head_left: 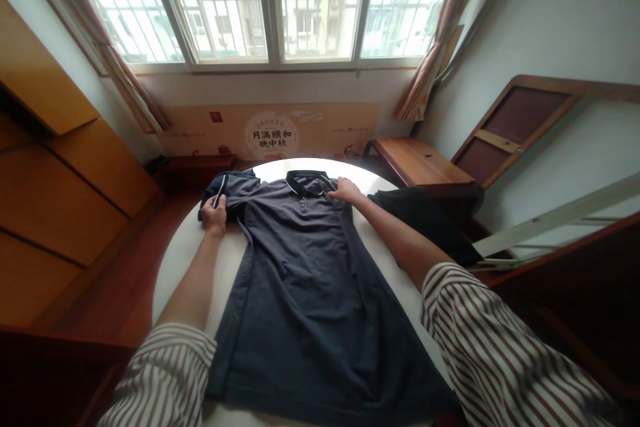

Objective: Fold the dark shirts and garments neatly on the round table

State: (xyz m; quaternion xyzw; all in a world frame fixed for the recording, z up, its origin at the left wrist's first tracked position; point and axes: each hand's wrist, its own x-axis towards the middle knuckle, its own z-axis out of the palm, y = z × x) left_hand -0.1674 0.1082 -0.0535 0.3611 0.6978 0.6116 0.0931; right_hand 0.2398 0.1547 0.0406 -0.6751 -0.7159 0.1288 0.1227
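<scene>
Left hand [215, 215] is grasping a white-striped sleeve cuff [220, 191], dark polo shirt [300, 267] is lying buttons-up across a round white table [173, 260], right hand [346, 191] is pinching white-trimmed fabric [327, 182] beside the black collar [295, 183], black cloth [425, 217] is resting at the table's right side.

Polo shirt [300, 280], dark grey-navy, lying front up on a white round table [170, 270]. Collar [294, 184] at the far end, white-edged; short buttoned placket [303, 203] below it. Body spread, lightly creased, widening to the near hem. Left-hand sleeve stretched outward, pale stripe by its cuff; right-hand sleeve drawn in near collar.
</scene>
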